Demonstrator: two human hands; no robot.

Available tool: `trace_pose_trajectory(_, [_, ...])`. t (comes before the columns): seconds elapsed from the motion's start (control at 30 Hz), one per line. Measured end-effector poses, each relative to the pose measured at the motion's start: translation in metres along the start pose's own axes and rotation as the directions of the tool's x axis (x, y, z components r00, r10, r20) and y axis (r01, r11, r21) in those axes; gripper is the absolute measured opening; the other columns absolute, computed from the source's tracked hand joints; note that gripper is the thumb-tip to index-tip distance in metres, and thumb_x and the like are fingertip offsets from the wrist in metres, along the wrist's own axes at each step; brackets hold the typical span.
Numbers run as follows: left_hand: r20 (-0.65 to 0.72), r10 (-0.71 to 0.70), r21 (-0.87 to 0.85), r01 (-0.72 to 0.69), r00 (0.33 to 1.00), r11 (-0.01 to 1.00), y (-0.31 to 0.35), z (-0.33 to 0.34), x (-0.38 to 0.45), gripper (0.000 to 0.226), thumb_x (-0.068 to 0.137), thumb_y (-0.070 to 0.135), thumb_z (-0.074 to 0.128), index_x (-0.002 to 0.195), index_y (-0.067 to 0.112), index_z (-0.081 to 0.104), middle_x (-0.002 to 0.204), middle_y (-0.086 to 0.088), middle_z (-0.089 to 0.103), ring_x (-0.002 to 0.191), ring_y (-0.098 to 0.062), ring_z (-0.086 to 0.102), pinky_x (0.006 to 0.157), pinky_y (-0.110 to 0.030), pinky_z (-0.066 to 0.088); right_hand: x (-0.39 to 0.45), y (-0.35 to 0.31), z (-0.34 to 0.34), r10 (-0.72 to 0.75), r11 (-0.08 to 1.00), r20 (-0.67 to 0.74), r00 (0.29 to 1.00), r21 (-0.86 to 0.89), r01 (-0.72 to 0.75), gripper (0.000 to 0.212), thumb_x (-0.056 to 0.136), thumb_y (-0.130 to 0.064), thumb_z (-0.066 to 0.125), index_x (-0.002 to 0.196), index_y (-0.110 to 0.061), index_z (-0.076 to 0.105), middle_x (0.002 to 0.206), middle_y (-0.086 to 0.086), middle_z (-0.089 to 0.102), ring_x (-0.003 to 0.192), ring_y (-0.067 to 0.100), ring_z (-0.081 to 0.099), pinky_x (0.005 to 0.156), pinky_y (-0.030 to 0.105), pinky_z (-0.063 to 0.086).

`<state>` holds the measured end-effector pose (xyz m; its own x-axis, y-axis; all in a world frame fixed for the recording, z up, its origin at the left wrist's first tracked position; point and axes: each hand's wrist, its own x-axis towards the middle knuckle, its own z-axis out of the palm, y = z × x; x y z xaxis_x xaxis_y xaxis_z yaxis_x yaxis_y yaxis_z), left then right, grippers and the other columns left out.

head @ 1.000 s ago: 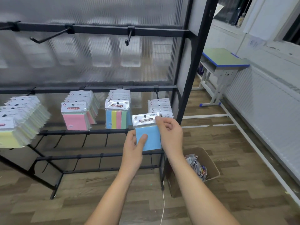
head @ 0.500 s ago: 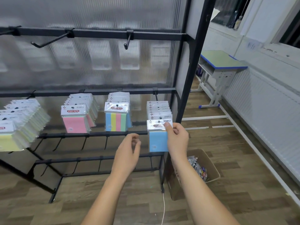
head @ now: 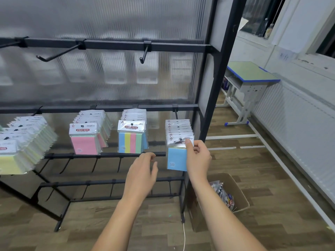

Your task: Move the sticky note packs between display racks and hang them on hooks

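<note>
Your right hand (head: 197,158) pinches the blue sticky note pack (head: 176,159) by its header card at the front of the rightmost hook (head: 175,113), likely to seat its hole, while your left hand (head: 142,172) hovers loosely curled, grasping nothing.

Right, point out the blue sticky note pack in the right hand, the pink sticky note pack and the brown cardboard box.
blue sticky note pack (head: 176,160): head view, blue face.
pink sticky note pack (head: 83,144): head view, pink face.
brown cardboard box (head: 239,194): head view, right wall.
</note>
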<state>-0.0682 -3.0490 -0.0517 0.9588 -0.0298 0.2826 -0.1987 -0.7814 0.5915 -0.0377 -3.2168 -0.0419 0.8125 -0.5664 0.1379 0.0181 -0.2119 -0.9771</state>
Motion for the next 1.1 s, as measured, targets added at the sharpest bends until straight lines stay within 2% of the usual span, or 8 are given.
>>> trace_pose_trajectory(0.17, [0.014,-0.021,-0.003,0.021,1.000,1.000,-0.003,0.004,0.005,0.025,0.096,0.024,0.054,0.120,0.018,0.057,0.115,0.009,0.061,0.107,-0.009,0.056,0.088,-0.024,0.044,0.003,-0.002,0.006,-0.041,0.999,0.009,0.999,0.015,0.041,0.031,0.096,-0.029,0.064,0.075,-0.007,0.057,0.066,-0.001,0.059,0.060,0.004,0.051,0.052,0.016,0.037])
trace_pose_trajectory(0.3, [-0.006,-0.007,-0.040,0.007,1.000,0.999,-0.002,0.001,0.009,0.023,0.097,0.024,0.054,0.119,0.020,0.058,0.113,0.011,0.061,0.106,-0.006,0.056,0.088,-0.023,0.044,0.004,-0.002,0.006,-0.102,0.995,0.024,0.995,0.017,0.101,0.030,0.096,-0.030,0.062,0.074,-0.013,0.053,0.069,0.006,0.054,0.065,0.016,0.046,0.059,0.028,0.036])
trace_pose_trajectory(0.4, [-0.029,0.025,-0.061,-0.026,0.999,0.998,0.003,-0.001,0.013,0.021,0.098,0.025,0.053,0.117,0.019,0.059,0.110,0.010,0.061,0.104,-0.007,0.057,0.087,-0.024,0.045,-0.004,-0.003,-0.002,-0.124,0.991,0.062,0.990,0.064,0.120,0.023,0.099,-0.025,0.060,0.081,-0.011,0.056,0.069,-0.005,0.054,0.064,-0.001,0.050,0.055,0.013,0.037])
trace_pose_trajectory(0.47, [-0.050,0.059,-0.089,-0.064,0.997,0.994,0.009,-0.001,0.016,0.021,0.098,0.027,0.052,0.116,0.018,0.060,0.108,0.010,0.061,0.102,-0.006,0.057,0.087,-0.024,0.046,-0.006,0.001,-0.006,-0.142,0.988,0.071,0.987,0.078,0.136,0.018,0.099,-0.026,0.059,0.085,-0.014,0.058,0.072,-0.006,0.057,0.066,-0.002,0.053,0.056,0.012,0.039])
trace_pose_trajectory(0.63, [-0.083,0.125,-0.229,-0.141,0.989,0.963,0.031,0.004,0.026,0.025,0.096,0.040,0.056,0.109,0.020,0.063,0.098,0.012,0.061,0.093,-0.002,0.058,0.079,-0.018,0.047,-0.007,0.007,-0.005,-0.178,0.980,0.082,0.981,0.102,0.169,0.015,0.097,-0.035,0.061,0.088,-0.023,0.059,0.079,0.015,0.061,0.076,0.029,0.058,0.066,0.042,0.048])
trace_pose_trajectory(0.83, [-0.149,0.060,-0.310,-0.104,0.987,0.945,0.036,0.014,0.036,0.014,0.093,0.030,0.066,0.085,0.019,0.062,0.076,0.007,0.060,0.072,-0.011,0.054,0.065,-0.022,0.045,-0.002,0.004,-0.011,-0.141,0.981,0.045,0.989,0.140,0.133,0.017,0.093,-0.026,0.069,0.086,-0.013,0.062,0.074,-0.003,0.065,0.066,0.002,0.058,0.060,0.015,0.044])
trace_pose_trajectory(0.97, [-0.166,0.049,-0.316,-0.100,0.985,0.943,0.039,0.019,0.042,0.015,0.094,0.030,0.064,0.085,0.019,0.061,0.074,0.006,0.058,0.070,-0.012,0.052,0.062,-0.024,0.046,0.005,0.007,-0.007,-0.152,0.987,0.002,0.988,0.057,0.152,0.026,0.092,-0.031,0.070,0.074,-0.017,0.057,0.069,0.002,0.059,0.067,0.018,0.053,0.061,0.027,0.041])
trace_pose_trajectory(1.1, [-0.186,0.028,-0.344,-0.092,0.982,0.935,0.040,0.020,0.048,0.016,0.094,0.031,0.063,0.083,0.019,0.060,0.073,0.005,0.058,0.069,-0.013,0.054,0.062,-0.031,0.048,0.009,0.005,-0.004,-0.152,0.987,0.008,0.988,0.050,0.151,0.035,0.091,-0.031,0.071,0.066,-0.022,0.049,0.060,-0.007,0.046,0.060,0.010,0.041,0.058,0.022,0.034])
